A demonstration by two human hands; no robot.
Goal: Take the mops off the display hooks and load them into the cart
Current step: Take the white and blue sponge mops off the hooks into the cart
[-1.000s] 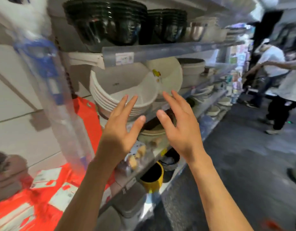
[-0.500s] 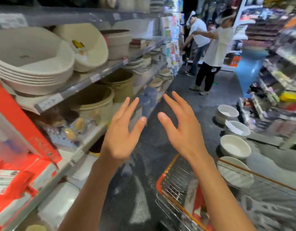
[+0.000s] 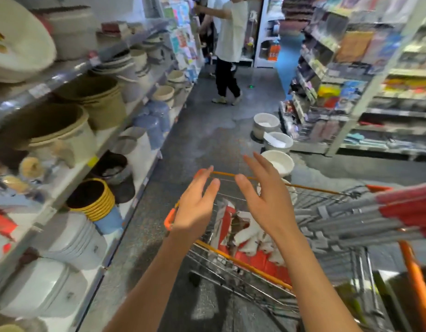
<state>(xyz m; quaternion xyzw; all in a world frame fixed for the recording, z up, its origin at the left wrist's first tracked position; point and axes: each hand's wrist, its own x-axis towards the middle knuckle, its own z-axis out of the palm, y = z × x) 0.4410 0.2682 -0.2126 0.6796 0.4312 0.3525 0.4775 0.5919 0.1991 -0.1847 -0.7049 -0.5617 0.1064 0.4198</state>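
Both hands empty, raised side by side over the orange-rimmed wire shopping cart (image 3: pixel 245 264). Left hand (image 3: pixel 195 212) grip spread, fingers straight and relaxed, pinching nothing. Right hand (image 3: pixel 267 207) same: spread, thumb out, holding nothing.

Loaded mops: bundle of grey-handled mops with red grips (image 3: pixel 365 216) lies across the cart, long axis roughly left-right, red ends sticking out past the right side. White stringy mop heads in red-and-white packaging (image 3: pixel 245 238) sit in the basket directly below the hands. Bundle lies to the right of both hands, so right hand is nearer; not touching it.

Display hooks not in view, so any remaining mops are off-frame. My guess: next move needs a turn away from the cart.

Further out: shelf of stacked plastic basins and buckets (image 3: pixel 82 111) on left, white basins on the floor (image 3: pixel 276 161), person in white shirt (image 3: pixel 228 44) down the aisle.
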